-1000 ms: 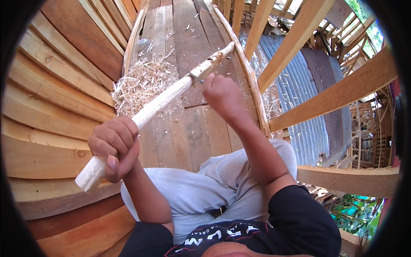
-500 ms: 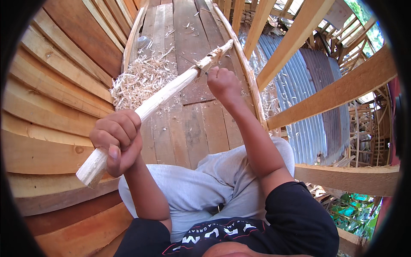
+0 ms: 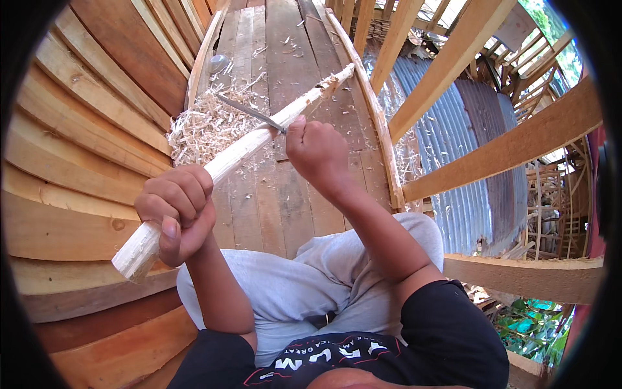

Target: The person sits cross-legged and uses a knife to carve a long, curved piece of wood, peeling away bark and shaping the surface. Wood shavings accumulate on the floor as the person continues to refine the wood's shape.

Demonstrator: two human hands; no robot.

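A long, pale wooden pole slants from near left to far right, mostly stripped, with brown bark patches toward its far tip. My left hand is wrapped round it close to its near end. In my right fist is a knife, its handle hidden by the fingers. The knife's thin grey blade lies across the top of the pole about midway and points to the far left. The far tip of the pole reaches the raised edge of the plank floor.
A heap of curled wood shavings lies left on the plank floor, a small clear cup beyond it. Stacked boards line the left. Wooden railing bars stand right, with corrugated metal sheets beyond them.
My right hand has drawn the knife along the pole toward me, down and left. The blade now shows more fully. My left hand and the pole have barely moved.
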